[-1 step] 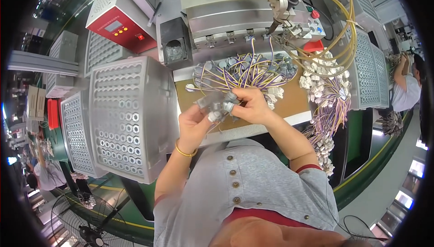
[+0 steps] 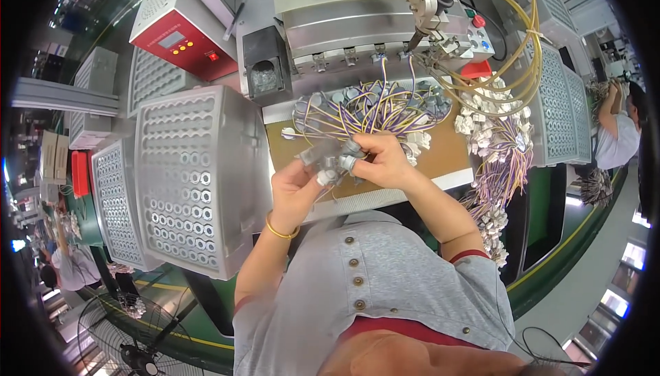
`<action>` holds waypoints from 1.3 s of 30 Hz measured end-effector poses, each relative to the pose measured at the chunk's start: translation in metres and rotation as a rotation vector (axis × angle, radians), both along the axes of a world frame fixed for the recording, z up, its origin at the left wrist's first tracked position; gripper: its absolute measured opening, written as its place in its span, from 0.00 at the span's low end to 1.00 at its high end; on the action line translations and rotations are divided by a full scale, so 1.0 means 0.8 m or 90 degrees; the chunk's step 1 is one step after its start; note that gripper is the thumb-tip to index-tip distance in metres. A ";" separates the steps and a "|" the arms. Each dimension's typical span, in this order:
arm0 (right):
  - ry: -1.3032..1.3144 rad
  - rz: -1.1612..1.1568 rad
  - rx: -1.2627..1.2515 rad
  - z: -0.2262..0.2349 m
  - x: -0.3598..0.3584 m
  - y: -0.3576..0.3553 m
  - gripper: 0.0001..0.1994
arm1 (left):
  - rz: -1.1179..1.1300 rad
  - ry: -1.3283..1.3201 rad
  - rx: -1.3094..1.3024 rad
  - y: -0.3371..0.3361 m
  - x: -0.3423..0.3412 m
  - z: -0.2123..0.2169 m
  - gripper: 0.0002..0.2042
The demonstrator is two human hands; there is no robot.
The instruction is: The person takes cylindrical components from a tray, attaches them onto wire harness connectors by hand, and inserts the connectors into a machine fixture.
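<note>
Above the front part of the brown work board (image 2: 440,159), my two hands are close together. My left hand (image 2: 294,187) is closed, thumb and fingers pinching a small white connector (image 2: 326,177). Thumb and forefinger of my right hand (image 2: 386,161) close on a small grey round part (image 2: 353,149). Between the hands is a cluster of more small grey parts (image 2: 331,163), partly blurred, so their exact shapes and joints cannot be made out. Just beyond lies a heap of yellow, white and purple wires (image 2: 385,111) with grey round ends.
A metal fixture (image 2: 350,25) with small clamps stands behind the wires; two clamps hold wire ends. Left are a tray of ring-shaped parts (image 2: 180,183), a black box (image 2: 267,66) and a red-fronted control box (image 2: 189,46). Bundled white connectors (image 2: 491,118) hang at the right, below yellow hoses (image 2: 536,52).
</note>
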State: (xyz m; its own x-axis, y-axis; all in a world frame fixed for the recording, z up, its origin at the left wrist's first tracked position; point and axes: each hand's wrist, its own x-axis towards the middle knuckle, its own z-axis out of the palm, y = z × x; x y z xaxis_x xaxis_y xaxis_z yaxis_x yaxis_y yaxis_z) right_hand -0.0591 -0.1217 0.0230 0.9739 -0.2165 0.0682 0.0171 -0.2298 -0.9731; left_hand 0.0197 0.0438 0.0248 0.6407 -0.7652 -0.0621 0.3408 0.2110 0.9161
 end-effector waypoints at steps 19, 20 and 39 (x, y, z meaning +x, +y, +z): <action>0.022 0.003 -0.027 0.010 -0.011 0.014 0.05 | 0.038 -0.068 0.048 -0.009 -0.008 -0.013 0.11; 0.022 -0.006 -0.034 0.009 -0.014 0.013 0.05 | 0.046 0.040 0.044 -0.009 -0.009 -0.016 0.10; 0.007 -0.614 -0.813 -0.081 -0.046 -0.379 0.14 | 0.133 0.168 0.052 -0.013 -0.003 -0.010 0.10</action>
State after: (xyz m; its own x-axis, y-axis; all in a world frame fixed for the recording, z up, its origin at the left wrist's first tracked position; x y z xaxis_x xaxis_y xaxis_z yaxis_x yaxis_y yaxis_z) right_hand -0.0958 -0.4245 -0.0415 0.5143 -0.5316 0.6730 -0.6155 -0.7752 -0.1421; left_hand 0.0176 0.0337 0.0172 0.7371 -0.6043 -0.3024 0.5253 0.2310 0.8189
